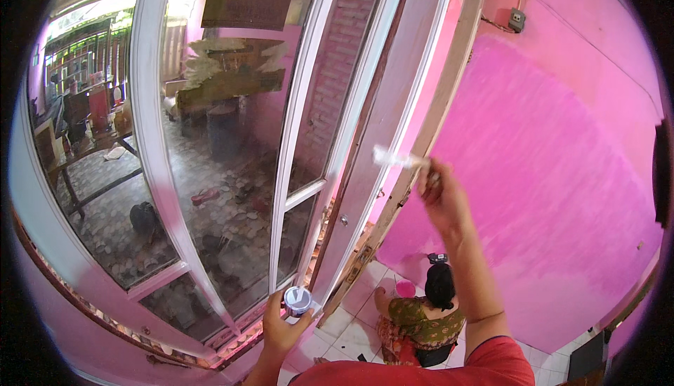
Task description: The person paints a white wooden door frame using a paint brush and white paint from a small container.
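My right hand [437,186] is raised and closed round the handle of a paintbrush [397,158]. The brush points left, its head coated white, in front of the edge of a white-painted door frame [379,119]; whether it touches the wood I cannot tell. Lower down, my left hand [279,326] grips a small round paint can [298,302] with pale whitish paint inside. The can is held open side up beside the foot of the white window frame [284,238]. Some of its label is covered by my fingers.
Tall glass panes [232,175] fill the left side. A bare wooden door edge [421,168] stands behind the brush. A person [421,316] sits low on the tiled floor [340,323] near a tub of pink paint [405,288], before a pink wall [533,175].
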A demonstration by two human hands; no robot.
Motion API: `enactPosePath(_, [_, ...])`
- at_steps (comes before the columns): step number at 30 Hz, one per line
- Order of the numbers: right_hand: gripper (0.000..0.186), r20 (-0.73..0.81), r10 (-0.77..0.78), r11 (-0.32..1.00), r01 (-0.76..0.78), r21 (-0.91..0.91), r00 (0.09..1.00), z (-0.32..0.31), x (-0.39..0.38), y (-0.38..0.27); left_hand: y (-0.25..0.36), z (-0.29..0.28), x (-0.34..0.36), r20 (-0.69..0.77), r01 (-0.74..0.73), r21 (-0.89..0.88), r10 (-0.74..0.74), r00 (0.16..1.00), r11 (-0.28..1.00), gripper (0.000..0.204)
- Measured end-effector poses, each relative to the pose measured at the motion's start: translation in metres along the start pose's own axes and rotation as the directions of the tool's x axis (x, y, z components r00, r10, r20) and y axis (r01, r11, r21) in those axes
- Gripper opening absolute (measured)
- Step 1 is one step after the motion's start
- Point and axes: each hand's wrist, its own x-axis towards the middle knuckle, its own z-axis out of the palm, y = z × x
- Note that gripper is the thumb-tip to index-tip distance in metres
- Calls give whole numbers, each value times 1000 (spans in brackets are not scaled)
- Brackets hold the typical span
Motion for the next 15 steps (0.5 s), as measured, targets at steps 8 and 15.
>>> enactPosePath(8, [23, 96, -478, 828, 485, -282, 873, 30, 94, -133, 9, -7, -17, 5, 37, 15, -37, 999, 999, 58])
enactPosePath(15, [33, 407, -635, 211, 655, -726, 656, 76, 114, -173, -7, -12, -30, 7, 52, 11, -52, 999, 999, 57])
